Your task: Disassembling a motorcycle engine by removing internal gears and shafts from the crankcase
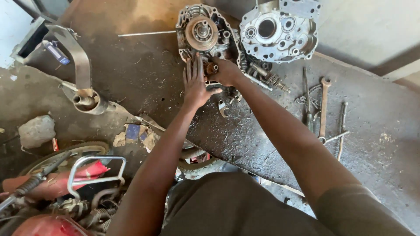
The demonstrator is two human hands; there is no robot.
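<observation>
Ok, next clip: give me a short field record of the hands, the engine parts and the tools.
setting: stained concrete floor
left hand: flat, fingers spread, on lower edge of open engine crankcase half
right hand: closed around a small part at the same crankcase
second crankcase half: apart, to the right
gear shaft: lying beside right hand
tools: wrench

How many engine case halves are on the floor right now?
2. One engine case half lies under both hands, left hand and right hand. The other case half lies beside it, untouched. Others may lie outside the frame.
</observation>
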